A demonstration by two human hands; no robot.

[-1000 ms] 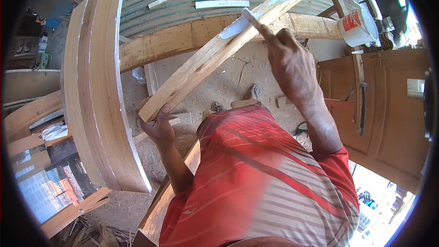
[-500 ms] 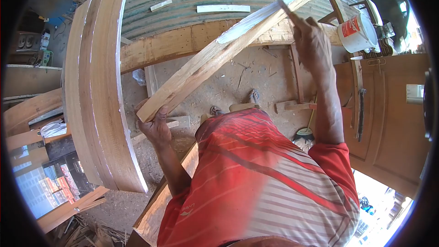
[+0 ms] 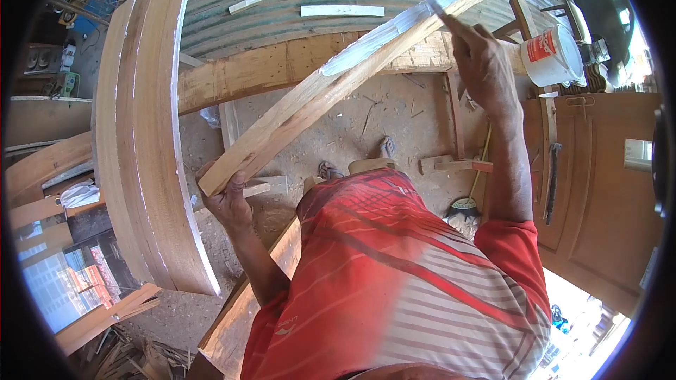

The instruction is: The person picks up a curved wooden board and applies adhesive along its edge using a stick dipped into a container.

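A long wooden board slants from lower left to upper right, crossing above a thick beam. White paste coats the upper part of its edge face. My left hand grips the board's lower end. Near the upper end, my right hand holds a thin spreader, its tip touching the pasted face. How the fingers wrap the spreader's handle is partly hidden.
The thick beam runs across behind the board. A wide panel with white seams stands at the left. A white bucket sits at the beam's right end. White-coated strips lie on corrugated sheeting. A brown door is at the right.
My right hand has moved up and right along the board with the spreader. The white coating now reaches further down the board. My left hand and the board's lower end have shifted slightly left.
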